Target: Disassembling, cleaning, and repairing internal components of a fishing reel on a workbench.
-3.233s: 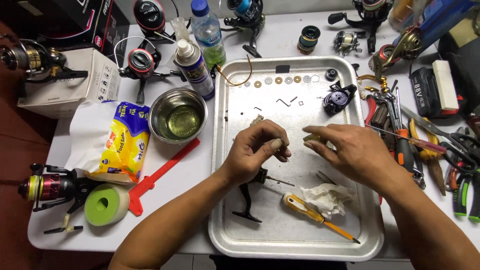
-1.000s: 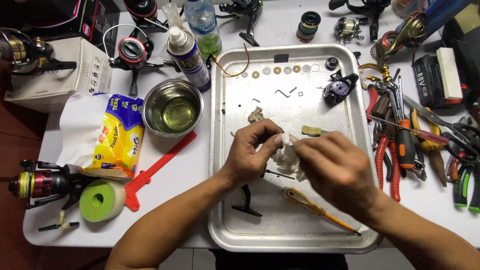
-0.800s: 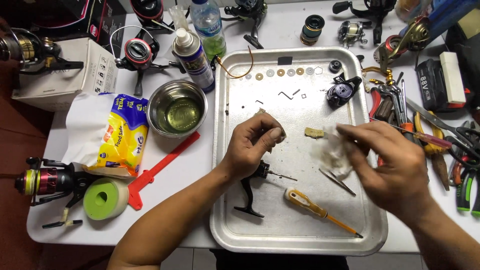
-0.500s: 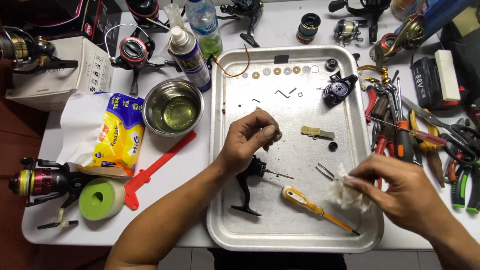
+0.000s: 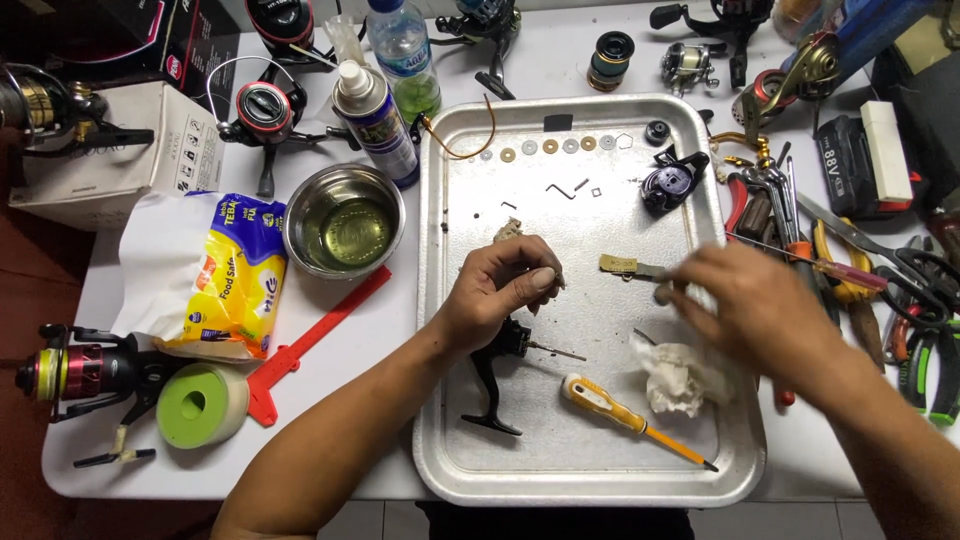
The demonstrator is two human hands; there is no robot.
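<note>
Reel body (image 5: 505, 345), black, sits under my left hand (image 5: 500, 295) on the metal tray (image 5: 450, 470), its foot pointing back toward me and a thin shaft sticking out to the hand's right. My left hand is curled almost closed, fingertips pinched together over the top of the body; something small may be between thumb and forefinger, but I cannot tell what. The grip has held its place through the last seconds.

My right hand (image 5: 745, 310) has changed. Half a second ago it was low on the tray, at the crumpled white tissue (image 5: 680, 375). Now the tissue lies released, just nearer me than that hand, and the hand has moved up and left toward the small flat tan part (image 5: 620, 264). The hand is blurred with motion; fingers look loosely bent and partly open, tips near a thin metal piece beside the tan part. Whether they have hold of it, I cannot tell.

My judgement: wiping is finished for now and the hand is fetching the next piece for the reel body.

Further out: yellow-handled screwdriver (image 5: 630, 418) lies between my wrists, toward me. Beyond both hands, a row of washers (image 5: 555, 147) and a dark housing (image 5: 668, 183). Left of my left hand, off the tray, a steel bowl (image 5: 343, 222) of yellowish liquid; right of my right hand, pliers and cutters (image 5: 850, 290).
</note>
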